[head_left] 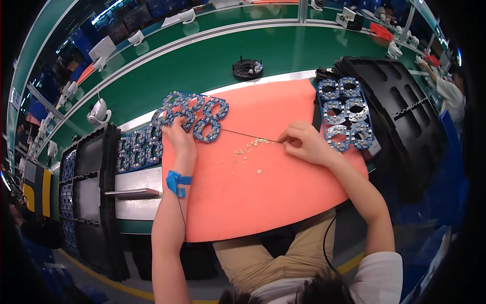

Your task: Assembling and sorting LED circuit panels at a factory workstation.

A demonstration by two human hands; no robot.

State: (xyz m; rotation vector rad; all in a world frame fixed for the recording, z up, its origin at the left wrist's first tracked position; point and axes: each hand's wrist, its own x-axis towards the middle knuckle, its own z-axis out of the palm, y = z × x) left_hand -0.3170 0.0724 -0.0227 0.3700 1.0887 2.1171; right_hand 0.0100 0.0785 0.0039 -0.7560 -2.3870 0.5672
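My left hand grips the lower edge of a blue circuit board panel made of several ring-shaped boards, held tilted above an orange-pink mat. In my right hand, fingers pinched, is a thin dark rod that points left, its far end at the panel's right side. Whether it touches the panel I cannot tell. Small pale bits lie scattered on the mat below the rod. A blue wrist strap with a thin cord is around my left wrist.
Another ring-board panel lies at the mat's right, beside stacked black trays. More panels lie at the left, next to a black tray rack. A round black holder stands on the green bench beyond the mat.
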